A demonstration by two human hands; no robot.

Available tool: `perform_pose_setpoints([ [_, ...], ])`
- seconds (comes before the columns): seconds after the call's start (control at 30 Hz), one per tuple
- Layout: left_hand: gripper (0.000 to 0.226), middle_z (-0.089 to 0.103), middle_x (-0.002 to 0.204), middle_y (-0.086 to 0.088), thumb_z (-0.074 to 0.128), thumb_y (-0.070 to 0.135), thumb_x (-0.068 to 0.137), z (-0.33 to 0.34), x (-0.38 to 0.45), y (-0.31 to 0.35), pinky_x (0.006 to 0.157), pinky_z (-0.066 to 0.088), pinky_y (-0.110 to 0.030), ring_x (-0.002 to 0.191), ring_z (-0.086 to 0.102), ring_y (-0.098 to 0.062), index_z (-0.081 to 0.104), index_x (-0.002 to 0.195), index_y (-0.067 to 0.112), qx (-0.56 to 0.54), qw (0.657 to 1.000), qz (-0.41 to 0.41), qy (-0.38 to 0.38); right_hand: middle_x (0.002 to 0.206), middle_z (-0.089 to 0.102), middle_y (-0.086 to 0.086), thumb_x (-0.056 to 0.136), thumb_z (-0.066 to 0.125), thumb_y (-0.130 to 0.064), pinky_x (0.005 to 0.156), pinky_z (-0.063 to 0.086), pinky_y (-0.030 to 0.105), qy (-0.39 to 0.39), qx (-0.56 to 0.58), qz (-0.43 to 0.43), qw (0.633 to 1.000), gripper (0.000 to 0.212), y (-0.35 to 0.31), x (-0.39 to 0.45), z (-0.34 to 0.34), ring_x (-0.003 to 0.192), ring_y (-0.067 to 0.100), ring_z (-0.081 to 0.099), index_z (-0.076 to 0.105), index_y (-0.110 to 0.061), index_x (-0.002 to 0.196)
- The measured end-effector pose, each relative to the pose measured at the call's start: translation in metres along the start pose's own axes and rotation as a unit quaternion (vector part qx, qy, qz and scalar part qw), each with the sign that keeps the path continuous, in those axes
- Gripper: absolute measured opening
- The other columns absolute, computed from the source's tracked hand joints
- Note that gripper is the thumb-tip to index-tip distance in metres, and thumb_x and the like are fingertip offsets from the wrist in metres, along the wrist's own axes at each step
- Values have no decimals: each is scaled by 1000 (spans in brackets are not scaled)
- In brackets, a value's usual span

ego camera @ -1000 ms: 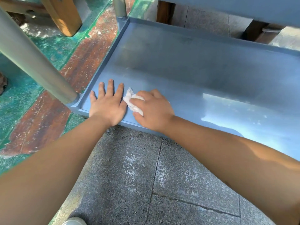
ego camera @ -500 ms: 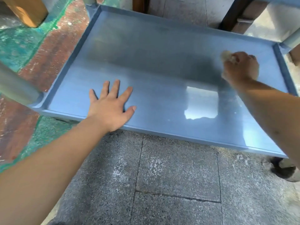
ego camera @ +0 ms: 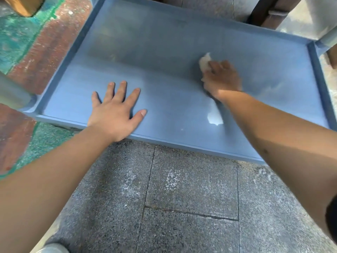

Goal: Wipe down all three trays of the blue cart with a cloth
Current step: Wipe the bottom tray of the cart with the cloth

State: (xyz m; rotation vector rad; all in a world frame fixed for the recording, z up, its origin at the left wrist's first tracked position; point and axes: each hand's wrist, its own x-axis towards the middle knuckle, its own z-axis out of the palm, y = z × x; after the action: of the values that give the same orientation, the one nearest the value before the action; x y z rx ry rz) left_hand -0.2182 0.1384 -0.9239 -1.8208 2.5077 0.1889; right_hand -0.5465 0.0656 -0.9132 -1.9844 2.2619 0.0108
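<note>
On blue tray (ego camera: pixel 76 57), right hand (ego camera: pixel 221 79) gripping cloth (ego camera: pixel 204 61)

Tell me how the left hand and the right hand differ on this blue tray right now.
The left hand lies flat with fingers spread and holds nothing; the right hand is curled around a white cloth. The left hand sits by the near rim of the blue tray, left of centre; the right hand reaches farther in, toward the right side. Both press on the tray's floor.
</note>
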Motion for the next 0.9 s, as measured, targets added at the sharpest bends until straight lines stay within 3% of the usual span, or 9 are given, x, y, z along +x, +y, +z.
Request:
perform_pose_setpoints([
  [0.1, 77, 16, 163, -5, 12, 67, 90, -4, -5, 1, 112, 13, -64, 149, 10, -27, 7, 154, 25, -64, 997, -11, 37, 142, 47, 8, 92, 35, -45, 108, 37, 45, 1, 58, -66, 996, 52, -79, -13, 10, 133, 31, 40, 44, -29, 141],
  [0.23, 76, 23, 160, -9, 18, 57, 91, -9, -11, -1, 113, 17, -62, 148, 15, -29, 16, 152, 13, -134, 987, -32, 86, 136, 50, 4, 87, 49, -46, 102, 40, 41, 30, 106, -180, 977, 46, -146, -61, 22, 128, 28, 44, 55, -31, 130],
  [0.37, 71, 30, 158, -8, 15, 56, 92, -11, -13, -2, 112, 19, -59, 147, 20, -28, 25, 151, 17, -145, 986, -17, 86, 139, 54, 5, 81, 49, -53, 106, 37, 40, 6, 143, -244, 959, 51, -161, -98, 19, 130, 29, 46, 62, -29, 125],
  [0.53, 71, 43, 151, -2, 10, 61, 91, -11, -15, -5, 111, 20, -59, 143, 29, -26, 43, 144, 26, -142, 987, 20, 77, 129, 61, 1, 79, 63, -42, 95, 46, 38, 29, 126, -327, 936, 50, -155, -128, 21, 115, 29, 57, 62, -19, 124],
  [0.73, 69, 48, 145, -5, 20, 65, 89, -10, -13, 2, 100, 28, -58, 137, 35, -29, 39, 140, 24, -111, 989, 27, 91, 133, 60, 4, 79, 64, -35, 94, 46, 41, 47, 90, -282, 954, 46, -112, -112, 10, 115, 34, 57, 65, -25, 125],
  [0.9, 78, 27, 158, -5, 12, 77, 82, -4, -2, 54, 104, 24, -58, 145, 19, -28, 28, 146, 37, 0, 997, 80, 11, 118, 66, 2, 78, 53, -35, 84, 49, 33, 179, 173, 10, 969, 39, 14, -85, -13, 104, 31, 63, 68, -28, 113],
])
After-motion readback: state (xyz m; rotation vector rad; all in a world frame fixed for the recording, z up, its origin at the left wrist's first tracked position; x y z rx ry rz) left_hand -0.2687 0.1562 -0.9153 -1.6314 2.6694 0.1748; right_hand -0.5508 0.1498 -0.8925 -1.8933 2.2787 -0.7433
